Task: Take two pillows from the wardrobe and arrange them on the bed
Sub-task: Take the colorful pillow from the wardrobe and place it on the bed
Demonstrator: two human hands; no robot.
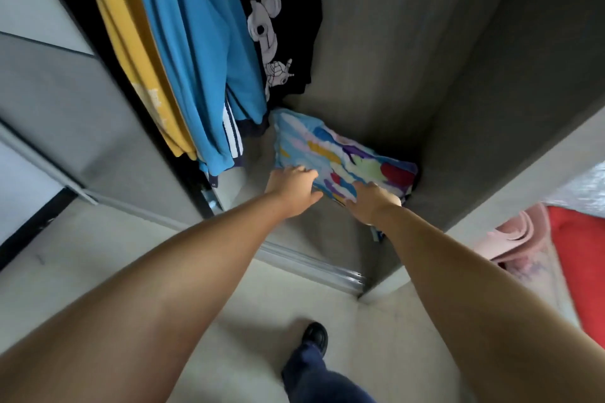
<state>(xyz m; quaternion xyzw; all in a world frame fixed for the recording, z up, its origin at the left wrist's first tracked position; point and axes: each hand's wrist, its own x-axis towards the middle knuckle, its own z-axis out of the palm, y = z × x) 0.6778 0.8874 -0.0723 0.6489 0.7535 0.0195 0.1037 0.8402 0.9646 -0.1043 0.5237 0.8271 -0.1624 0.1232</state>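
Note:
A pillow (340, 154) in a light blue cover with bright multicoloured patches lies on the grey floor of the open wardrobe (409, 42), against its back corner. My left hand (294, 188) grips the pillow's near left edge, fingers over the top and thumb underneath. My right hand (371, 201) holds the near right edge, fingers curled on the fabric. Both arms reach forward into the wardrobe. A darker layer shows under the pillow's right end; I cannot tell whether it is a second pillow.
Hanging clothes fill the wardrobe's left side: a yellow garment (131, 52), a blue top (199, 52) and a black printed T-shirt (281, 23). The sliding-door track (314, 265) runs along the threshold. Pink and red fabric (556, 249) lies at the right. My shoe (315, 337) stands on the pale floor.

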